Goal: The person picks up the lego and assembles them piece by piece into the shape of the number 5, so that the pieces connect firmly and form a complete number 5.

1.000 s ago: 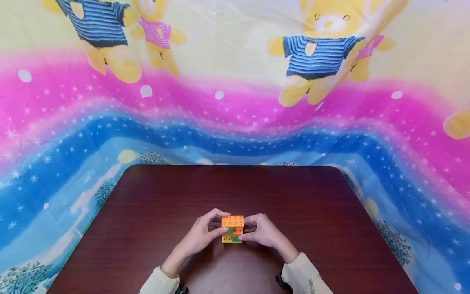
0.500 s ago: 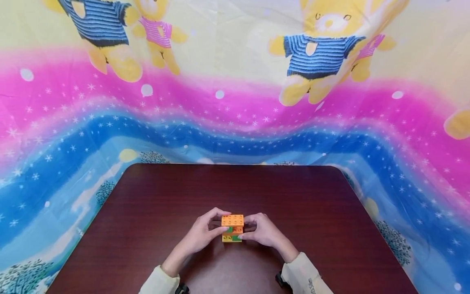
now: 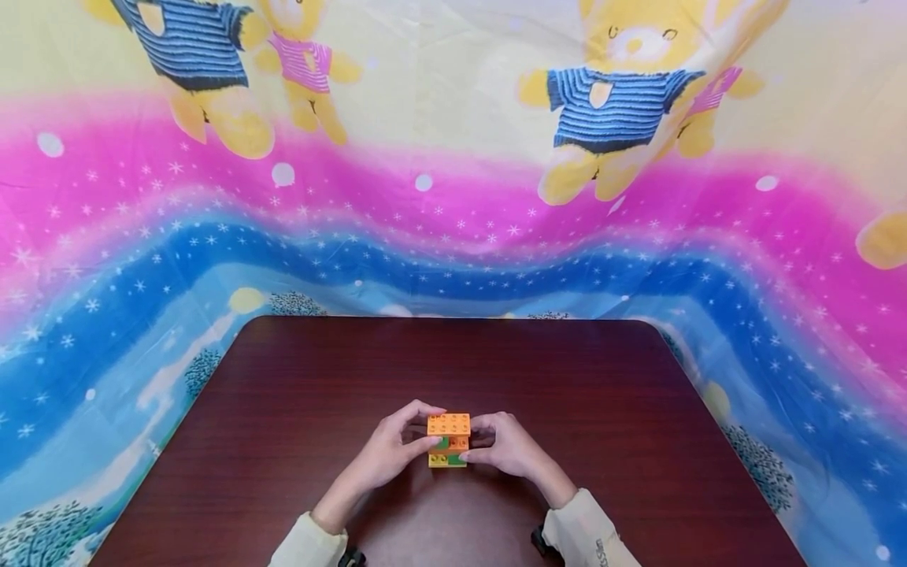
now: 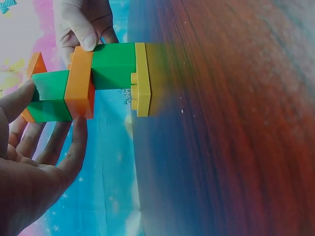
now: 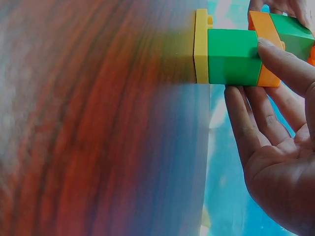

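Note:
Between the two hands stands a short tower of toy building bricks on the table. An orange plate (image 3: 449, 425) with several studs forms its top. Below come an upper green brick (image 4: 51, 93), a middle orange plate (image 4: 79, 81), a lower green brick (image 5: 234, 56) and a yellow base plate (image 4: 143, 81). From the left, my left hand (image 3: 390, 445) grips the tower's upper part, its thumb against the upper green brick and the fingers behind. My right hand (image 3: 510, 447) holds the other side lower down, thumb where the lower green brick meets the middle orange plate.
The dark red-brown wooden table (image 3: 319, 370) extends around the tower, its far edge meeting a hanging cloth (image 3: 453, 213) printed with bears and snowflakes. Light sleeves (image 3: 591, 524) and dark wrist straps lie near the table's front.

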`<state>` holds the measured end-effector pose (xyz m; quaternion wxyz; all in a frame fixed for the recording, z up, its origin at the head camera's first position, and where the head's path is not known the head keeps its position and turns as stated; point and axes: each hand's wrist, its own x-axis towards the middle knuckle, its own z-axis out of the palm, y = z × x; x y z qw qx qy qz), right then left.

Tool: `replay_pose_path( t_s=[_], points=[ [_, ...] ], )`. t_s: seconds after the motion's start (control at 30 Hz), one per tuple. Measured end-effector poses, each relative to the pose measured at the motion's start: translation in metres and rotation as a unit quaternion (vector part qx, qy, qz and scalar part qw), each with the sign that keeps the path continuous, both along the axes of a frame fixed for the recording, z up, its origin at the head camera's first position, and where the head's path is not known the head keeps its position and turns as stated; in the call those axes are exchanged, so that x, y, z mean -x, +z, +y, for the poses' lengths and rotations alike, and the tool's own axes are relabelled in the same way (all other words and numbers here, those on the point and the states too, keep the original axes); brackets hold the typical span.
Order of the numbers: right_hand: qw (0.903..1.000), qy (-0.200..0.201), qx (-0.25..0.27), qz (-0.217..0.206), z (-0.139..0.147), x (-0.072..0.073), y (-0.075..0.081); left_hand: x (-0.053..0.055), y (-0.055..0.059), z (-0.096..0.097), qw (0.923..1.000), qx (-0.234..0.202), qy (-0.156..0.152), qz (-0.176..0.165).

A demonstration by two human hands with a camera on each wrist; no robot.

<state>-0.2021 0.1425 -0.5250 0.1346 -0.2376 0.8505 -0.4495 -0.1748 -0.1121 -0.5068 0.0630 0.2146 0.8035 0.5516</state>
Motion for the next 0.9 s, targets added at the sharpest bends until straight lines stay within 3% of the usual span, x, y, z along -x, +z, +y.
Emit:
replay_pose_path(
  t_s=[0.47,0.9],
  points=[
    [0.9998,0.000,0.021,-0.002,-0.001,0.002,-0.002,0.009,0.002,0.001,0.9999,-0.007,0.008,0.008],
    [0.9995,-0.020,0.013,0.022,-0.005,0.002,-0.006,0.034,-0.003,0.006,0.9995,-0.007,0.029,-0.001]
  ],
)
